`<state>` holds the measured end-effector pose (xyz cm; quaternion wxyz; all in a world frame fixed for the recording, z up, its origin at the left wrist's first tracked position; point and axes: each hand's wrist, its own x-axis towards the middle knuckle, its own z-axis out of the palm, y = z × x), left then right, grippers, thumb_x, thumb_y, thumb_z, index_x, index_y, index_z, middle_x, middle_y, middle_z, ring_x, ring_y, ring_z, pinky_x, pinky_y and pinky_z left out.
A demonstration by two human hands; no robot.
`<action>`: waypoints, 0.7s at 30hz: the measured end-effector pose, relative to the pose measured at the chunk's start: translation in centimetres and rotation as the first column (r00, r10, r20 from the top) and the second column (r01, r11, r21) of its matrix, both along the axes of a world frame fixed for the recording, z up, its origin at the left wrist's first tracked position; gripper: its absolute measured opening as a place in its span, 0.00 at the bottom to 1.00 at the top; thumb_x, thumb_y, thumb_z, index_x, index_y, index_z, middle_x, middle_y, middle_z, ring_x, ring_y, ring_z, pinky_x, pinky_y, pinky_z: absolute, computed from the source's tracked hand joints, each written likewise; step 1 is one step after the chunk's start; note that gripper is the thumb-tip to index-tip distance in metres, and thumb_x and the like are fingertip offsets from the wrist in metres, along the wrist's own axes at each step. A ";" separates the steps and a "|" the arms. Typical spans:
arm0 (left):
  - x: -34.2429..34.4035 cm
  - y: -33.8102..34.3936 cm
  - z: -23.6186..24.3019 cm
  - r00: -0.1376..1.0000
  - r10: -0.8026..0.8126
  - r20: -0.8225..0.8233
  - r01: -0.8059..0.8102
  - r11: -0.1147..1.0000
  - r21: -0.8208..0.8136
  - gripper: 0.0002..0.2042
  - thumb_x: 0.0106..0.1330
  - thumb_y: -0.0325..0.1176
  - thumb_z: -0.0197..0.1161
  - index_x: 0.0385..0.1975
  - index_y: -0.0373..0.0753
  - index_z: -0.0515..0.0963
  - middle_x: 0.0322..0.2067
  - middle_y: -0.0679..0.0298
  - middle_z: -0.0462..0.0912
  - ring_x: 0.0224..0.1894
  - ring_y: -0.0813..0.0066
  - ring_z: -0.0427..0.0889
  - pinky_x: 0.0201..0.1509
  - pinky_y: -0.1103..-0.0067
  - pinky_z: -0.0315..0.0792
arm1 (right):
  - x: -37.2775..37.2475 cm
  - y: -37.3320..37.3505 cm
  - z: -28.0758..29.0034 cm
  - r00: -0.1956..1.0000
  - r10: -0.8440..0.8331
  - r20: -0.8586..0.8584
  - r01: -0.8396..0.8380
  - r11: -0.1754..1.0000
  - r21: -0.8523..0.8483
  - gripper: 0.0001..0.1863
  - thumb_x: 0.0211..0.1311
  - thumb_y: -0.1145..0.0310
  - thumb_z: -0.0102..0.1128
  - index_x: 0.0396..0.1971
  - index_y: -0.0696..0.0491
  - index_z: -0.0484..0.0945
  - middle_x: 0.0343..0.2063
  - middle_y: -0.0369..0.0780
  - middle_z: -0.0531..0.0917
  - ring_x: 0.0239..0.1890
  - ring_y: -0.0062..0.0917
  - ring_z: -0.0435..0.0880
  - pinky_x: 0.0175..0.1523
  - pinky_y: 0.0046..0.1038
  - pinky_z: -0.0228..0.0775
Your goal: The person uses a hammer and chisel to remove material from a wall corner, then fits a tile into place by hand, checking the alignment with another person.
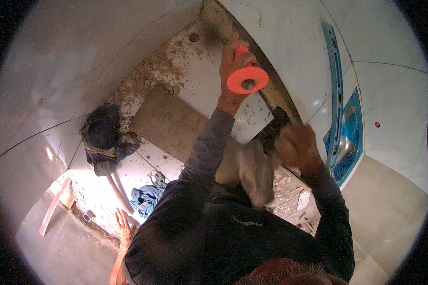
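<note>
My left hand (229,61) is wrapped round a chisel with a round orange hand guard (248,80). The metal striking end shows in the middle of the guard. The chisel's far end points toward the base of the tiled wall and is blurred and dim. Nearer my body, my right hand (297,148) is closed in a fist and smeared by motion. Beside it hangs a blurred grey-brown block, which looks like the head of a hammer (255,173); its handle is mostly hidden by the hand. The hammer head is apart from the chisel.
Rubble (142,78) lies along the left wall around a grey board (164,121). Dark cloth (102,135) and a blue rag (149,195) lie left. Another person's hand (123,227) rests lower left. At right, a blue spirit level (336,95) leans by a blue-lined niche (354,128).
</note>
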<state>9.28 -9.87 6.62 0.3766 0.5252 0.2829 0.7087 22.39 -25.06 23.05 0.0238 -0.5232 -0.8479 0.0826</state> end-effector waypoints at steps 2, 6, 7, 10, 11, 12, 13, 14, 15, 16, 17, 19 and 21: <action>0.3 0.3 -3.9 0.904 -0.280 0.324 0.330 0.938 -0.110 0.12 0.51 0.22 0.71 0.34 0.40 0.77 0.44 0.63 0.80 0.51 0.67 0.79 0.50 0.74 0.76 | -0.3 2.5 -0.8 0.990 -0.069 0.119 0.075 0.996 -0.042 0.08 0.55 0.69 0.62 0.33 0.53 0.74 0.22 0.45 0.78 0.24 0.42 0.80 0.28 0.40 0.71; -2.9 1.7 -6.9 0.991 0.130 -0.018 -0.130 0.951 -0.282 0.12 0.52 0.19 0.69 0.36 0.40 0.79 0.42 0.63 0.81 0.51 0.68 0.78 0.53 0.73 0.74 | 0.5 3.3 -1.4 0.964 -0.260 -0.056 0.256 0.965 -0.062 0.14 0.55 0.63 0.65 0.38 0.54 0.75 0.21 0.47 0.76 0.22 0.44 0.79 0.28 0.41 0.70; -3.4 1.1 -6.6 0.992 0.081 0.097 -0.049 0.955 -0.293 0.13 0.52 0.18 0.68 0.37 0.40 0.79 0.43 0.62 0.80 0.51 0.68 0.78 0.53 0.73 0.74 | 1.2 1.4 -0.2 0.959 -0.279 -0.059 0.267 0.951 -0.153 0.16 0.55 0.61 0.66 0.38 0.55 0.75 0.21 0.47 0.76 0.22 0.45 0.79 0.28 0.41 0.69; -5.3 -3.3 -2.0 0.975 0.192 -0.109 -0.211 0.955 -0.209 0.16 0.53 0.16 0.66 0.41 0.41 0.80 0.45 0.61 0.80 0.51 0.69 0.78 0.55 0.74 0.73 | 1.6 -2.0 0.2 0.969 -0.180 -0.172 0.151 0.974 -0.169 0.19 0.51 0.57 0.68 0.36 0.55 0.74 0.22 0.47 0.77 0.24 0.46 0.79 0.30 0.42 0.70; -6.6 -3.5 -0.9 0.960 0.227 -0.164 -0.254 0.951 -0.175 0.17 0.53 0.16 0.66 0.42 0.41 0.79 0.46 0.62 0.79 0.51 0.69 0.78 0.56 0.74 0.72 | 1.0 -2.3 0.2 0.966 -0.183 -0.182 0.139 0.963 -0.230 0.20 0.50 0.56 0.69 0.36 0.53 0.74 0.24 0.46 0.78 0.26 0.46 0.80 0.32 0.43 0.72; -6.6 -3.3 0.3 0.950 0.257 -0.175 -0.282 0.950 -0.136 0.17 0.54 0.15 0.65 0.43 0.41 0.79 0.47 0.62 0.79 0.52 0.70 0.77 0.56 0.74 0.72 | 0.9 -2.5 0.9 0.969 -0.196 -0.153 0.149 0.950 -0.276 0.21 0.49 0.54 0.70 0.35 0.52 0.74 0.25 0.45 0.80 0.27 0.46 0.81 0.33 0.44 0.74; -6.2 -3.3 0.8 0.972 0.224 -0.070 -0.232 0.960 -0.159 0.18 0.55 0.15 0.65 0.45 0.41 0.79 0.49 0.62 0.78 0.53 0.70 0.77 0.57 0.74 0.71 | 1.0 -2.8 0.9 0.952 -0.281 -0.118 0.217 0.898 -0.383 0.22 0.49 0.56 0.69 0.38 0.54 0.74 0.28 0.46 0.80 0.29 0.48 0.80 0.37 0.46 0.73; -6.0 -3.4 0.9 0.981 0.189 0.036 -0.180 0.968 -0.176 0.18 0.56 0.15 0.65 0.46 0.40 0.79 0.51 0.62 0.77 0.54 0.70 0.77 0.57 0.74 0.71 | 0.9 -2.7 0.5 0.953 -0.279 -0.116 0.225 0.911 -0.347 0.22 0.49 0.55 0.69 0.39 0.54 0.75 0.28 0.47 0.80 0.29 0.49 0.80 0.37 0.46 0.73; -5.7 -3.3 0.8 0.980 0.158 0.118 -0.130 0.967 -0.221 0.18 0.58 0.16 0.64 0.47 0.39 0.78 0.52 0.62 0.76 0.54 0.70 0.76 0.58 0.73 0.71 | 0.9 -2.3 0.1 0.956 -0.270 -0.119 0.223 0.925 -0.307 0.23 0.50 0.55 0.69 0.40 0.55 0.75 0.28 0.48 0.80 0.30 0.50 0.79 0.38 0.47 0.73; -5.3 -3.1 0.2 0.971 0.129 0.201 -0.074 0.963 -0.260 0.18 0.59 0.16 0.64 0.49 0.39 0.77 0.53 0.62 0.75 0.55 0.70 0.75 0.58 0.73 0.70 | 0.9 -1.8 -0.2 0.957 -0.262 -0.121 0.223 0.937 -0.268 0.24 0.50 0.54 0.69 0.41 0.55 0.75 0.28 0.48 0.79 0.30 0.51 0.79 0.38 0.47 0.73; -5.3 -2.8 -0.3 0.973 0.118 0.198 -0.057 0.955 -0.290 0.18 0.61 0.17 0.63 0.50 0.38 0.76 0.54 0.62 0.75 0.55 0.70 0.75 0.59 0.73 0.70 | 0.6 -1.3 0.0 0.957 -0.235 -0.169 0.187 0.948 -0.256 0.24 0.51 0.54 0.68 0.41 0.55 0.75 0.28 0.49 0.79 0.30 0.52 0.80 0.38 0.47 0.73; -5.2 -1.9 -1.1 0.988 0.110 0.105 -0.069 0.940 -0.334 0.18 0.64 0.18 0.62 0.53 0.37 0.73 0.56 0.63 0.74 0.56 0.71 0.74 0.61 0.73 0.68 | -0.5 -0.1 0.6 0.944 -0.184 -0.273 0.126 0.968 -0.218 0.23 0.54 0.54 0.67 0.43 0.56 0.75 0.28 0.51 0.79 0.31 0.52 0.80 0.38 0.46 0.73; -5.7 -1.5 -1.3 0.995 0.089 0.036 -0.071 0.936 -0.345 0.17 0.65 0.20 0.62 0.53 0.37 0.72 0.56 0.62 0.74 0.56 0.70 0.74 0.62 0.72 0.68 | -2.7 1.1 1.8 0.924 -0.273 -0.267 0.147 0.900 -0.411 0.21 0.57 0.54 0.64 0.42 0.55 0.75 0.27 0.51 0.80 0.30 0.52 0.82 0.36 0.47 0.74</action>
